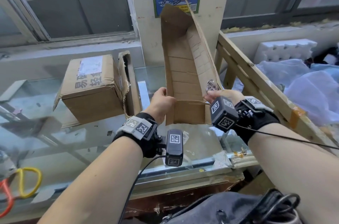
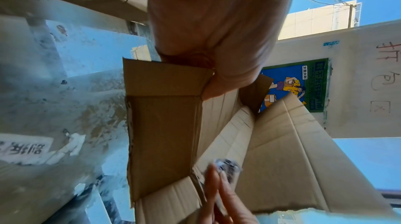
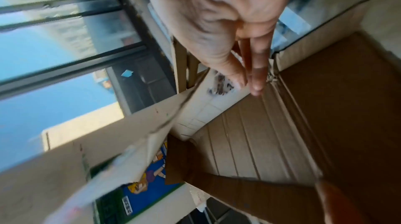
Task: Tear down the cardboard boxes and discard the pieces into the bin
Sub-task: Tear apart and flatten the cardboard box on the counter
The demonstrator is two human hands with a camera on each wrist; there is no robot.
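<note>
The left hand [image 1: 162, 101] and right hand [image 1: 222, 96] each pinch a side of the long open box [image 1: 183, 80], held up over the glass table [image 1: 77, 143].

A sealed cardboard box [image 1: 91, 88] sits on the glass counter [image 1: 102, 143].
</note>
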